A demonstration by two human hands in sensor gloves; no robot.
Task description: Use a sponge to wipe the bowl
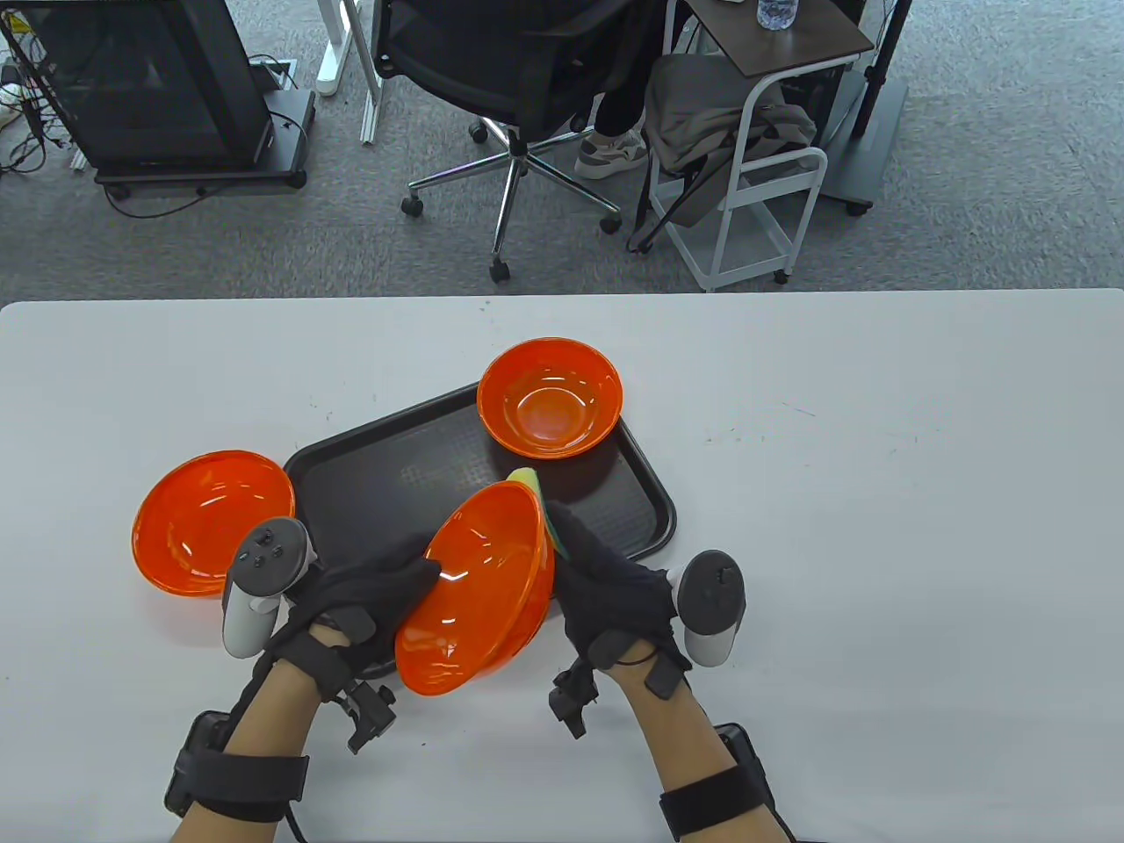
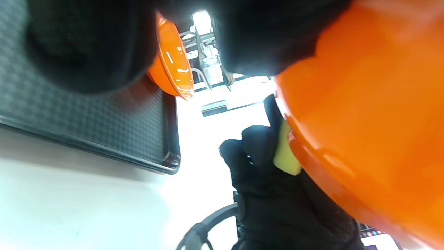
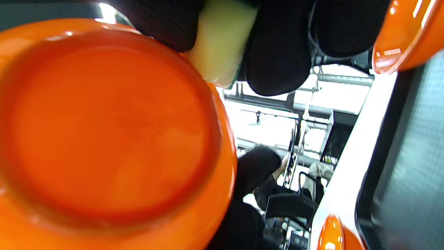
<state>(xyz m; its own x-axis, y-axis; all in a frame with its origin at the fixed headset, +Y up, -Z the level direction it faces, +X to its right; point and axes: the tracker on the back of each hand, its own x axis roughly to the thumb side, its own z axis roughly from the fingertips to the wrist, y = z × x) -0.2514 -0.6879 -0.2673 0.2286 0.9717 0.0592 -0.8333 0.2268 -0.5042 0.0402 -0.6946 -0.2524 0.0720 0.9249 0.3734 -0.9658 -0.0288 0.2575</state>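
Note:
My left hand (image 1: pixel 369 597) grips an orange bowl (image 1: pixel 479 588) by its rim and holds it tilted on its side above the tray's near edge. My right hand (image 1: pixel 606 580) holds a yellow-green sponge (image 1: pixel 537 496) pressed against the bowl's outer side. In the left wrist view the sponge (image 2: pixel 286 152) shows between the right glove (image 2: pixel 270 187) and the bowl (image 2: pixel 364 114). In the right wrist view the bowl's underside (image 3: pixel 104 132) fills the left, and gloved fingers (image 3: pixel 277 52) pinch the sponge (image 3: pixel 220 45) at the top.
A black tray (image 1: pixel 386 492) lies on the white table. A second orange bowl (image 1: pixel 551 397) sits on the tray's far right corner. A third orange bowl (image 1: pixel 206 522) sits on the table left of the tray.

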